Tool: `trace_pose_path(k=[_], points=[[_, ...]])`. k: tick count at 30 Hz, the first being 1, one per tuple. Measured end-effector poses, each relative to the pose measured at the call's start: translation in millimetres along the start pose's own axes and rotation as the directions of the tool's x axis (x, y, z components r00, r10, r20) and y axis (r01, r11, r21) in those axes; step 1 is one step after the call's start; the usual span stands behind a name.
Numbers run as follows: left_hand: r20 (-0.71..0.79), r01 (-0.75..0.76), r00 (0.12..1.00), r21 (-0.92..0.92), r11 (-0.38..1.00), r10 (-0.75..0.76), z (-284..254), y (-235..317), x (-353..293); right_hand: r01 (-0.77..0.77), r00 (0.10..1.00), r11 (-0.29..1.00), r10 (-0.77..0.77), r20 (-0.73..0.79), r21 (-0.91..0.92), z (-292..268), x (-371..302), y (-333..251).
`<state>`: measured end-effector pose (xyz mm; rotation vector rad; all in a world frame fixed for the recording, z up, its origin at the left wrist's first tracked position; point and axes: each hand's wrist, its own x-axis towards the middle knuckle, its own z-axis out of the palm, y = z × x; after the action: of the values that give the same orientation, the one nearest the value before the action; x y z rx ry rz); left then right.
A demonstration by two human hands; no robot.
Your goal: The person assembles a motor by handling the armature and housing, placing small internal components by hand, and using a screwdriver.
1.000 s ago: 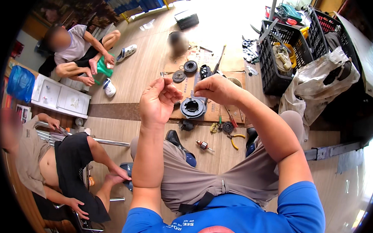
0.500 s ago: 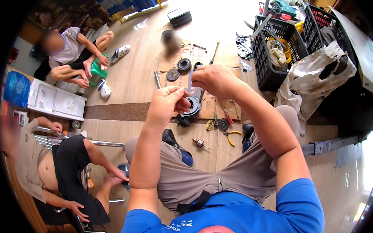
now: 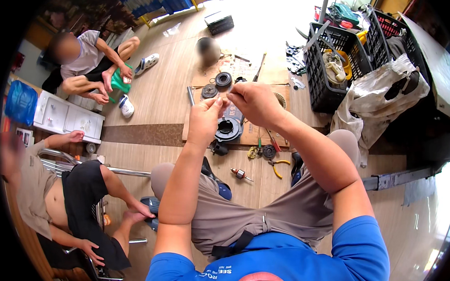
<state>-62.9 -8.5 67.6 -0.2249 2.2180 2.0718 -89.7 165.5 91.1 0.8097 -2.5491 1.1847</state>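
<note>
My left hand (image 3: 205, 120) and my right hand (image 3: 258, 104) meet above the cardboard, both closed with fingertips pinched close together. Whatever lies between the fingertips is too small to make out. Just below them sits a round grey metal housing (image 3: 227, 135) with a dark opening. Beyond the hands lie a black ring-shaped part (image 3: 223, 79) and a dark disc (image 3: 209, 91). A toothed ring (image 3: 281, 99) shows partly behind my right hand. Nearer me are a red-handled screwdriver (image 3: 274, 141), a green-handled one (image 3: 259, 141) and a motor armature (image 3: 241, 174).
Yellow-handled pliers (image 3: 277, 168) and a black round part (image 3: 268, 151) lie by my right foot. Black crates (image 3: 338, 87) and a stained white sack (image 3: 372, 101) stand at the right. Two people sit at the left, near a white cabinet (image 3: 68, 117).
My two hands have drawn together, the left rising to the right hand's fingertips. The toothed ring has come into view. The lower-left person has lifted a hand.
</note>
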Motion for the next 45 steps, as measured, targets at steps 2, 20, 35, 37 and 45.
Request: trace_pose_path(k=[2,20,35,37,45], points=[[-0.065,-0.029,0.998,-0.062,0.998,0.025,1,1,2,-0.066,0.998,0.967,0.069,-0.003,0.244,9,-3,-4],[-0.057,-0.067,0.998,-0.714,0.697,0.038,-15,12,1,-0.195,0.978,0.766,0.103,0.183,0.612,43,-14,-2],[0.226,-0.198,0.877,-0.632,0.749,0.423,-41,19,0,-0.001,0.994,0.889,0.052,-0.099,0.458,0,-12,-16],[0.293,-0.087,0.794,-0.813,0.576,0.532,-44,22,-2,-0.136,0.984,0.853,0.176,-0.031,0.504,-9,-9,-11],[0.33,0.058,0.756,-0.894,0.444,0.565,-45,21,-1,-0.454,0.889,0.41,0.146,0.435,0.791,1,-12,-14]])
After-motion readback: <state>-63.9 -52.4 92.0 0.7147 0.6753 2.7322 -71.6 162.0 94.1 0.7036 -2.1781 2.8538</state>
